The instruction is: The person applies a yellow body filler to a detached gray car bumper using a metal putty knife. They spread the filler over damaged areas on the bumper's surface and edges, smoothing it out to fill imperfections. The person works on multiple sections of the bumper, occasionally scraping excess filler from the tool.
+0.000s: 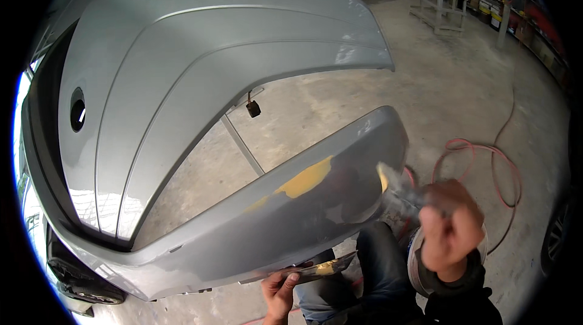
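A grey car bumper (316,215) stretches across the view, with a patch of yellow filler (303,177) smeared on it. My right hand (449,231) is closed on a spreader (398,188), blurred by motion, with yellow filler at its edge near the bumper's right end. Below the bumper, my left hand (281,291) grips a flat plate (310,270) carrying a lump of yellow filler.
The large grey upper panel (212,27) rests on a metal stand (240,143). Red hose (516,182) loops on the concrete floor at right, beside a round container (416,267). A wheel (555,234) stands at far right, a wooden bench (437,3) behind.
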A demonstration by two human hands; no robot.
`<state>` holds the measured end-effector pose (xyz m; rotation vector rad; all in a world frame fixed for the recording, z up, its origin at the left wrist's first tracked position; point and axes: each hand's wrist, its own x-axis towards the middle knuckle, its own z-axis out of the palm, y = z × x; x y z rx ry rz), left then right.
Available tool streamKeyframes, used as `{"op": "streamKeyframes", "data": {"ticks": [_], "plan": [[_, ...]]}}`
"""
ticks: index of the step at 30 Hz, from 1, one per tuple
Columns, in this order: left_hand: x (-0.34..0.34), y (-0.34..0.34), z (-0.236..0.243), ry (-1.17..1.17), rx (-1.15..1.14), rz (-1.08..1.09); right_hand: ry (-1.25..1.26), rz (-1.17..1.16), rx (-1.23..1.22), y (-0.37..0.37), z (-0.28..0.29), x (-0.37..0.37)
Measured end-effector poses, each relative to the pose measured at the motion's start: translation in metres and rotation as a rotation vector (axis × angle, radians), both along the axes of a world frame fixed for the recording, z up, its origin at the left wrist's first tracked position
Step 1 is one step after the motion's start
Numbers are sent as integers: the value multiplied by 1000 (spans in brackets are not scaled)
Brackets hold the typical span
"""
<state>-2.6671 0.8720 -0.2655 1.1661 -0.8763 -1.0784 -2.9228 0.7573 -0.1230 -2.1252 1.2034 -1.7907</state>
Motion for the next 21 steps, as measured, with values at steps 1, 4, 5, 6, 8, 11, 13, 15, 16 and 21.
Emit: {"op": "streamKeyframes", "data": {"ticks": [1, 4, 5, 6, 8, 11, 13, 15, 16, 21], "plan": [[1, 0, 0, -30, -2, -2, -101, -10, 200, 3, 5, -6], [-6, 0, 2, 61, -33, -10, -517, 318, 577, -23, 7, -7], [-6, 0, 3, 63, -37, -1, -546, 364, 642, -28, 8, -5], [-5, 1, 1, 65, -42, 9, -614, 366, 653, -32, 10, 0], [-2, 3, -6, 50, -40, 8, -741, 359, 674, -35, 13, 10], [0, 4, -11, 16, -30, 6, -627, 409, 732, -35, 9, 11], [-2, 4, -8, 35, -32, 20, -605, 454, 743, -32, 10, 17], [2, 7, -9, -10, 0, 28, -575, 491, 744, -28, 12, 27], [3, 9, -10, -33, 15, 35, -555, 508, 741, -27, 12, 32], [5, 10, -17, 12, 42, 41, -525, 656, 792, -13, 29, 53]]}}
